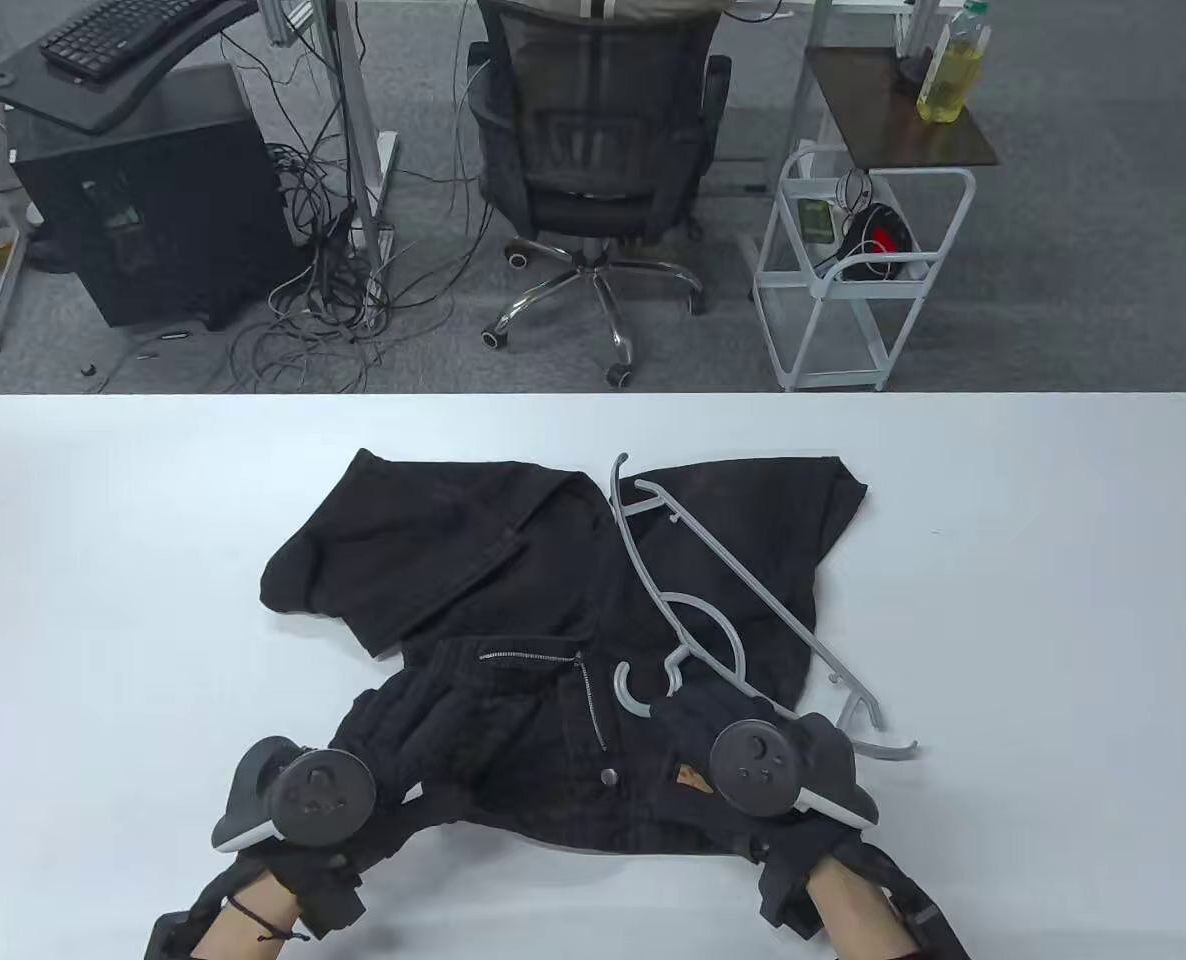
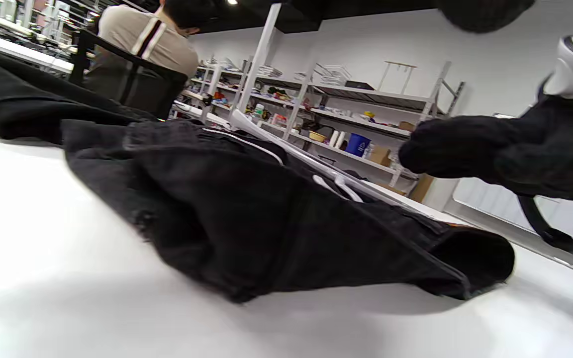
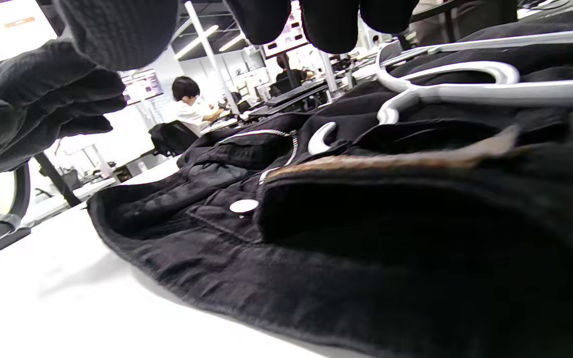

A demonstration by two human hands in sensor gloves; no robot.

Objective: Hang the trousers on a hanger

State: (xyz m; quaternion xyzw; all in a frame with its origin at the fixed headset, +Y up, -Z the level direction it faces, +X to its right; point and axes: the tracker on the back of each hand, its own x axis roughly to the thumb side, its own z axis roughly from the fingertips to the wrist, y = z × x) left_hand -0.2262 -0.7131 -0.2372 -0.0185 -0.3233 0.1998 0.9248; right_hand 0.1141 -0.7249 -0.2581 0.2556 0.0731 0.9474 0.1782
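Black trousers (image 1: pixel 493 600) lie crumpled on the white table (image 1: pixel 103 560), waistband toward me, zip and button showing. A grey plastic hanger (image 1: pixel 771 610) lies on top of their right half, hook toward me. My left hand (image 1: pixel 368 735) is over the waistband's left end, and my right hand (image 1: pixel 688 725) is over its right end beside the hook. In the right wrist view my fingers (image 3: pixel 326 25) hang above the trousers (image 3: pixel 366 248) and hanger (image 3: pixel 465 92), holding nothing. In the left wrist view the trousers (image 2: pixel 246 219) lie loose on the table, with the right hand (image 2: pixel 490 149) above them.
Beyond the table's far edge stand an office chair (image 1: pixel 593 150), a white wire trolley (image 1: pixel 853 270) and a computer tower (image 1: pixel 153 200) with loose cables. Bare table surface lies left and right of the trousers.
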